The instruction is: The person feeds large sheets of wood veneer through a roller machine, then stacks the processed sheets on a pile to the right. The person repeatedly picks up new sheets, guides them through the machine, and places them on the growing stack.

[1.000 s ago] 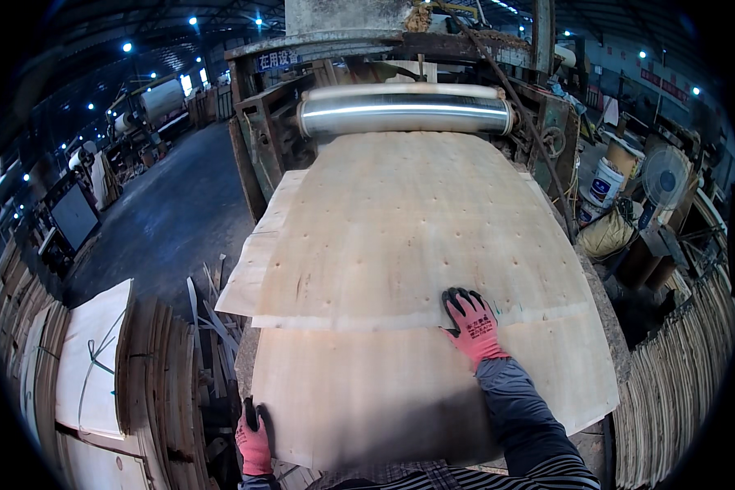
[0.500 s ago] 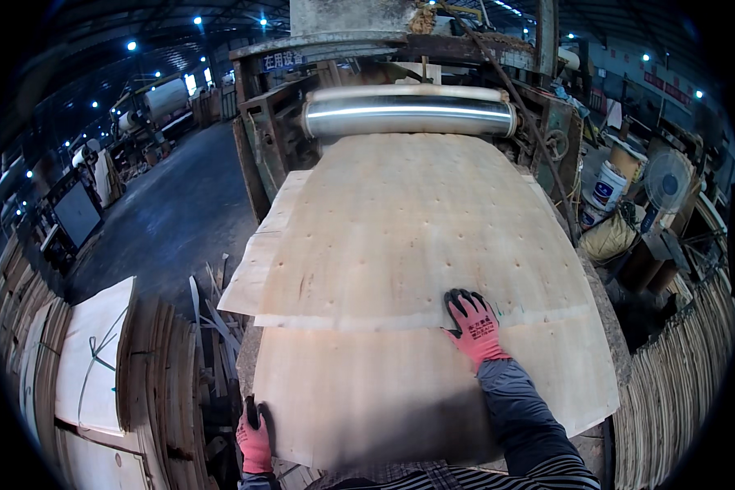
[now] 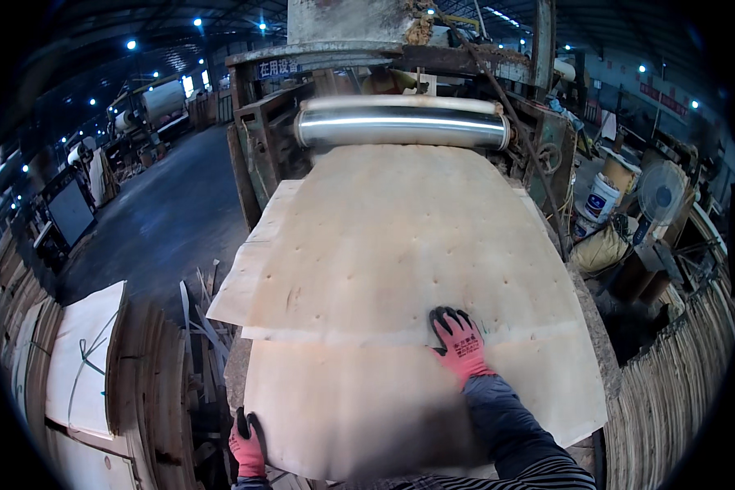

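I am looking into a big, dark work hall. Small round lamps are shining up under the roof. The floor on the left is lying dark and smooth. A big rusty machine is standing ahead, and its shiny metal roller is catching the light. More machines are sitting far back on the left. On the right, a fan and a white bucket are standing. Stacks of thin wood are piling up along both sides.
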Demonstrator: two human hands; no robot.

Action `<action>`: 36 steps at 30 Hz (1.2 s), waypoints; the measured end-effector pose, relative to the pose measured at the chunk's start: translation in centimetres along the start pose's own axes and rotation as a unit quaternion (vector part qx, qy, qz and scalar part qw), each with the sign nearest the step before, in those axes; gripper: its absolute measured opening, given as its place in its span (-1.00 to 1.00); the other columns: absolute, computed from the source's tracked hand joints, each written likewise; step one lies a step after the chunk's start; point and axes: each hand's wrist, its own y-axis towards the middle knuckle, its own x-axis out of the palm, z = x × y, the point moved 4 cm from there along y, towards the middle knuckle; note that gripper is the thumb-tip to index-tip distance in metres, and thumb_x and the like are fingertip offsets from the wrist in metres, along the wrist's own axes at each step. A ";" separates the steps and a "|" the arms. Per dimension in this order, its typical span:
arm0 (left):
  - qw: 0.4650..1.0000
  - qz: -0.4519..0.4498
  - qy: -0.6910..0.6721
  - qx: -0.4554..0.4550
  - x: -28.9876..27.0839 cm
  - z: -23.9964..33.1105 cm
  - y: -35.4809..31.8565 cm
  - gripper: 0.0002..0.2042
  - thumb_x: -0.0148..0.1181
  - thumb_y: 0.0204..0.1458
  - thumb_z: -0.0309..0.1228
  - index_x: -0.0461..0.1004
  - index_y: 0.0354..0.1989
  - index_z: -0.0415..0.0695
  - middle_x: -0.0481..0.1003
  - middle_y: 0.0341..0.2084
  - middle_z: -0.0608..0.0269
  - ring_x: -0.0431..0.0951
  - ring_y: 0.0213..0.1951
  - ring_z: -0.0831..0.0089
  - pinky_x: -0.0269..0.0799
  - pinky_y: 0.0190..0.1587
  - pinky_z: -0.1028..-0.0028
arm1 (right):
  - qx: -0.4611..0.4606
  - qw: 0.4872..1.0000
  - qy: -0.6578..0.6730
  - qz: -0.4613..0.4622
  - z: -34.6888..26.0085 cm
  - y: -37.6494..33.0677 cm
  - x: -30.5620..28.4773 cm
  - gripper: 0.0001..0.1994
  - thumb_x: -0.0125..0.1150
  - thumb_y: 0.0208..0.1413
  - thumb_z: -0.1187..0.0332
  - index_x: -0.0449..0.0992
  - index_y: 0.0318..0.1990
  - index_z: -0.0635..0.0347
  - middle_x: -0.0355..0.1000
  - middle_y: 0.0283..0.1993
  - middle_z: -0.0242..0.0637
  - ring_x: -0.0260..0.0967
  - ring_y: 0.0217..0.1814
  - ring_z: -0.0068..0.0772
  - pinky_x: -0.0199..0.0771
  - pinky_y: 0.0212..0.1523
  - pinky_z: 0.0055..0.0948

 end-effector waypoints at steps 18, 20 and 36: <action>0.988 0.089 0.097 0.082 2.9 -7.4 -0.7 -0.60 0.24 -0.20 -0.35 0.33 -0.16 -0.21 0.46 -0.32 0.09 0.46 -0.26 0.24 0.34 -0.17 0.43 | 0.005 0.999 -0.031 0.026 -0.5 0.0 -0.1 -0.44 0.13 -0.21 0.02 0.29 0.01 -0.01 0.16 0.08 -0.28 0.04 0.15 -0.16 0.01 0.15 -0.19; 0.981 0.103 0.134 0.098 3.4 -7.9 -0.7 -0.60 0.24 -0.19 -0.35 0.32 -0.16 -0.22 0.45 -0.31 0.08 0.46 -0.25 0.24 0.34 -0.16 0.42 | 0.017 0.999 -0.037 0.015 -0.5 0.1 -0.1 -0.45 0.13 -0.21 0.02 0.29 0.00 0.00 0.17 0.08 -0.28 0.05 0.15 -0.16 0.01 0.15 -0.19; 0.995 -0.002 0.104 0.009 1.6 -3.6 -1.4 -0.53 0.22 -0.18 -0.25 0.29 -0.08 -0.18 0.41 -0.21 0.13 0.40 -0.17 0.22 0.29 -0.11 0.36 | 0.023 0.998 -0.060 -0.015 -0.9 0.1 0.0 -0.39 0.19 -0.26 0.06 0.28 0.01 0.10 0.14 0.09 -0.18 0.03 0.14 -0.09 -0.05 0.16 -0.13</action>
